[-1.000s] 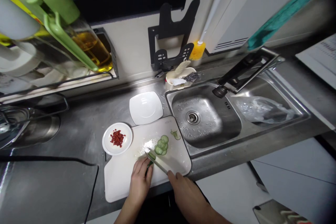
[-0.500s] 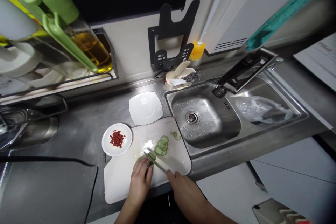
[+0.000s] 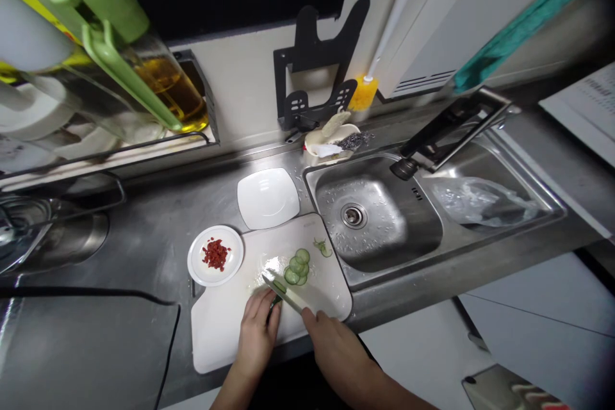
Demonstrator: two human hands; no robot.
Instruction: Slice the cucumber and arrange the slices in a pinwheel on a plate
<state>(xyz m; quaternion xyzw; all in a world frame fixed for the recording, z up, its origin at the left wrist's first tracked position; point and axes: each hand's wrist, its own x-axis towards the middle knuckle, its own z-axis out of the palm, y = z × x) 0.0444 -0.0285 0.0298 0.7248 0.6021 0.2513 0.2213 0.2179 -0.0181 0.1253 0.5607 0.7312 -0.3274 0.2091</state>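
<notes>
My left hand is closed around a dark green cucumber, pressing it on the white cutting board; the fingers hide most of it. In my right hand is a knife, its blade slanting up and left across the cucumber's cut end. Several round cucumber slices overlap just right of the blade. Thin green peelings lie near the board's upper right corner.
Beyond the board sits a white square plate; a round plate with chopped red bits overlaps its left corner. On the right is a steel sink with a black faucet. An oil jug stands on the upper left shelf.
The knife has shifted very slightly left over the cucumber along with my right hand. My left hand keeps nearly the same hold, and the slices lie as before.
</notes>
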